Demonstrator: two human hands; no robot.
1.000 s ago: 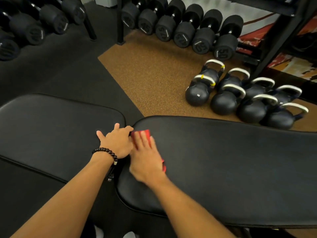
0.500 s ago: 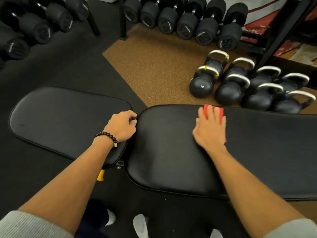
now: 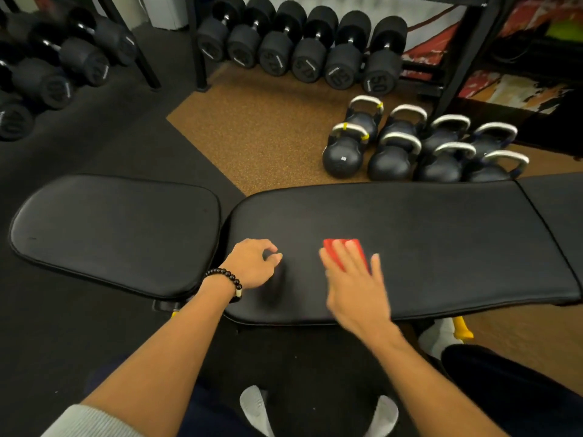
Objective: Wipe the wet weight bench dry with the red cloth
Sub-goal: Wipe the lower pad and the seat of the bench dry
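Observation:
The black padded weight bench [image 3: 441, 234] runs across the view, with its separate seat pad [image 3: 116, 228] at the left. A folded red cloth [image 3: 337, 250] lies flat on the long pad near its left end. My right hand [image 3: 356, 285] presses on the cloth with straight fingers and covers most of it. My left hand [image 3: 252, 266], with a bead bracelet at the wrist, hovers over or rests on the long pad's left end, fingers loosely curled and holding nothing.
Several kettlebells [image 3: 410, 146] stand on the brown floor just behind the bench. Dumbbells [image 3: 303, 48] fill a rack at the back, and more dumbbells [image 3: 53, 70] sit on a rack at the far left. My shoes [image 3: 255, 408] are below the bench's near edge.
My right hand swept the cloth from the pad's left tip out to the far edge, then back toward the near side. My left hand let go of the seat pad's corner and moved onto the long pad.

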